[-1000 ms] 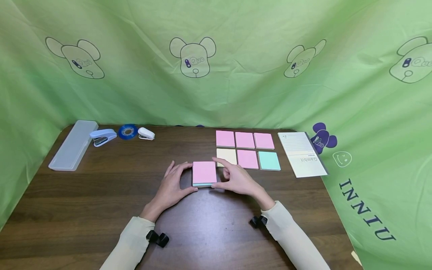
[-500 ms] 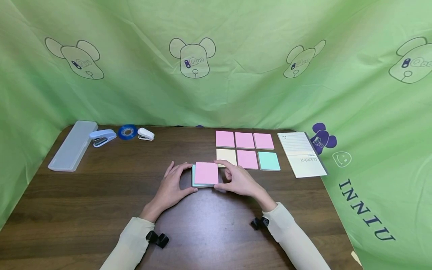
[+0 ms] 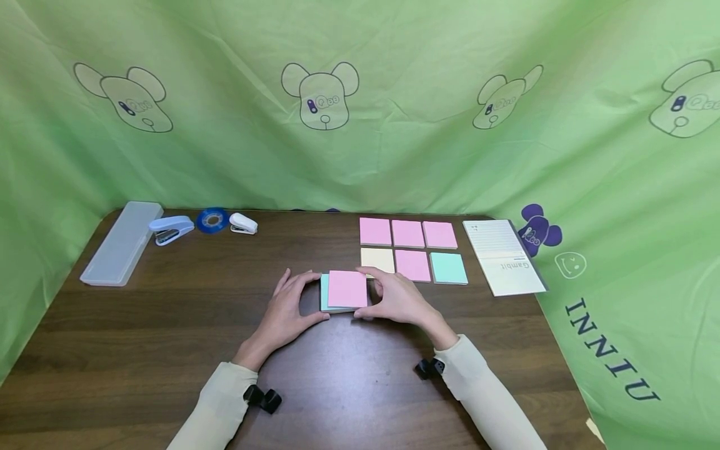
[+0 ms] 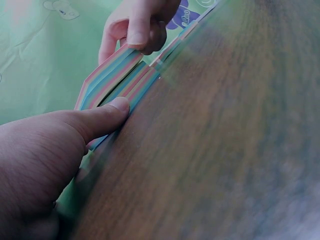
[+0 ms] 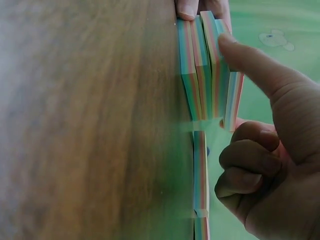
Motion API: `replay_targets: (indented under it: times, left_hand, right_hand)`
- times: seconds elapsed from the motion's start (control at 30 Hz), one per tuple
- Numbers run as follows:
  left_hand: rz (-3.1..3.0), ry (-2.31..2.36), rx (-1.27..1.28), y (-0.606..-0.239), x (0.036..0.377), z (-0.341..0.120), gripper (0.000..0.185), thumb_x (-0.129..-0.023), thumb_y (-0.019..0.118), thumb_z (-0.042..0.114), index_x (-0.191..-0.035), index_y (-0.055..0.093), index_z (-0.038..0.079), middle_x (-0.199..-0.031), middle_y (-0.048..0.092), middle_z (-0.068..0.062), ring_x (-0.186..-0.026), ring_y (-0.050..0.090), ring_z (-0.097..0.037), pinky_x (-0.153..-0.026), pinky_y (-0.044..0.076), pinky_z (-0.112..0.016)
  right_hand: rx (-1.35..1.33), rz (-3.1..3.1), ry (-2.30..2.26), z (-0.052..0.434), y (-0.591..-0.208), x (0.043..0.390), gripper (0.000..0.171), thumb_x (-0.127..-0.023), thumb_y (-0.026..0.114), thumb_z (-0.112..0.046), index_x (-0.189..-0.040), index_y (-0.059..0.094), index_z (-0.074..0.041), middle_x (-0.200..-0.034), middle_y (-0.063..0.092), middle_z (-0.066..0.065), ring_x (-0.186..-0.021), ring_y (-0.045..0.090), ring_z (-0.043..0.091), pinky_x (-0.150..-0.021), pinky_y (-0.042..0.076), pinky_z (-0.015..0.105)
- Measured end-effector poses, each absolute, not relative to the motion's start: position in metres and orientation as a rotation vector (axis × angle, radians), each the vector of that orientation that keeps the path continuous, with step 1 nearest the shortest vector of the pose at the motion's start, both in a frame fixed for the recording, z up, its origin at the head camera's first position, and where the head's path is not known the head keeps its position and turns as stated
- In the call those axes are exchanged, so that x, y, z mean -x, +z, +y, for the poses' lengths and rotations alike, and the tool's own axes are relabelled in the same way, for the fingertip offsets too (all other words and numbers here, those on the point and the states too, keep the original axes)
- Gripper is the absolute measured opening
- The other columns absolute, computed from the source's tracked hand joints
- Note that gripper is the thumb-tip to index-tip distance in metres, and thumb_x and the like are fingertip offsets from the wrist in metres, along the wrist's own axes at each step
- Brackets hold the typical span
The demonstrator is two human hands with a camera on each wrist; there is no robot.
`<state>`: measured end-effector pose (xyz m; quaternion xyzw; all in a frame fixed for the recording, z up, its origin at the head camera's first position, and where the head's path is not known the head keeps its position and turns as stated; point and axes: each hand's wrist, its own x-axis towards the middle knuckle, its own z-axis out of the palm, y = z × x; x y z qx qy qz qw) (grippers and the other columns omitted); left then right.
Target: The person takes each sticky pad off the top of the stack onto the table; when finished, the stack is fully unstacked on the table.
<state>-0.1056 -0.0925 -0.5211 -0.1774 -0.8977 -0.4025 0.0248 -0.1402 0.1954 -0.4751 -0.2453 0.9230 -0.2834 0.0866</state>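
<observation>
A stack of sticky note pads lies at the middle of the table in the head view, with a teal pad (image 3: 324, 297) showing under a pink-topped pad (image 3: 347, 289). That upper part sits shifted to the right over the rest. My left hand (image 3: 285, 309) holds the lower stack from the left, thumb at the near side and fingers at the far side. My right hand (image 3: 400, 300) pinches the upper part between thumb and forefinger, its other fingers curled. Striped pad edges (image 4: 142, 80) show in the left wrist view, the upper ones tilted away from the lower ones.
Behind my right hand, two rows of pads include a cream pad (image 3: 375, 257), a teal pad (image 3: 448, 268) and several pink ones. A notepad (image 3: 503, 257) lies further right. At the back left are a plastic case (image 3: 122, 244), a blue stapler (image 3: 172, 229), tape (image 3: 212, 220) and a white stapler (image 3: 244, 223).
The pink-topped part has slid to the right across the stack with my right hand, uncovering a strip of the teal pad. My left hand has stayed in place.
</observation>
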Motion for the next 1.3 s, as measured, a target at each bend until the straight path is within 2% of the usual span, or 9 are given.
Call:
replay_targets:
  times: [0.3, 0.57, 0.9, 1.1, 1.3]
  left_hand:
    - [-2.775, -1.249, 0.544, -0.521, 0.105, -0.093, 0.088, -0.082, 0.102, 0.023, -0.154, 0.056, 0.005, -0.154, 0.064, -0.015, -0.153, 0.053, -0.037, -0.14, 0.011, -0.059]
    - [-2.78, -1.242, 0.534, -0.521, 0.105, -0.093, 0.088, -0.081, 0.103, 0.022, -0.154, 0.057, 0.005, -0.154, 0.065, -0.015, -0.153, 0.053, -0.037, -0.14, 0.011, -0.06]
    - [-2.766, -1.236, 0.557, -0.52, 0.105, -0.092, 0.085, -0.082, 0.102, 0.021, -0.153, 0.057, 0.003, -0.154, 0.064, -0.017, -0.152, 0.054, -0.037, -0.14, 0.012, -0.059]
    - [-2.757, -1.222, 0.573, -0.52, 0.105, -0.092, 0.084, -0.083, 0.1, 0.02, -0.153, 0.058, 0.004, -0.154, 0.064, -0.017, -0.151, 0.054, -0.037, -0.139, 0.012, -0.06]
    - [-2.755, -1.209, 0.584, -0.52, 0.105, -0.092, 0.083, -0.084, 0.099, 0.021, -0.153, 0.058, 0.004, -0.154, 0.064, -0.017, -0.152, 0.054, -0.038, -0.139, 0.012, -0.061]
  right_hand:
    - [0.726, 2.789, -0.761, 0.199, -0.474, 0.14, 0.088, -0.078, 0.1, -0.049, -0.152, 0.065, -0.013, -0.065, 0.044, -0.013, -0.059, 0.032, 0.002, -0.057, 0.029, 0.024]
    - [0.761, 2.767, -0.904, 0.204, -0.475, 0.138, 0.078, -0.078, 0.1, -0.04, -0.142, 0.068, -0.01, -0.067, 0.038, -0.014, -0.062, 0.027, 0.0, -0.059, 0.026, 0.022]
    - [0.656, 2.746, -1.021, 0.225, -0.474, 0.132, 0.079, -0.078, 0.102, -0.031, -0.146, 0.066, -0.011, -0.071, 0.032, -0.014, -0.066, 0.025, 0.003, -0.062, 0.025, 0.024]
    - [0.645, 2.724, -1.08, 0.24, -0.475, 0.127, 0.079, -0.079, 0.102, -0.025, -0.148, 0.065, -0.01, -0.072, 0.031, -0.013, -0.066, 0.025, 0.004, -0.065, 0.028, 0.025]
    - [0.643, 2.73, -1.09, 0.251, -0.477, 0.122, 0.08, -0.078, 0.102, -0.025, -0.148, 0.066, -0.01, -0.072, 0.032, -0.014, -0.066, 0.027, 0.002, -0.064, 0.029, 0.024]
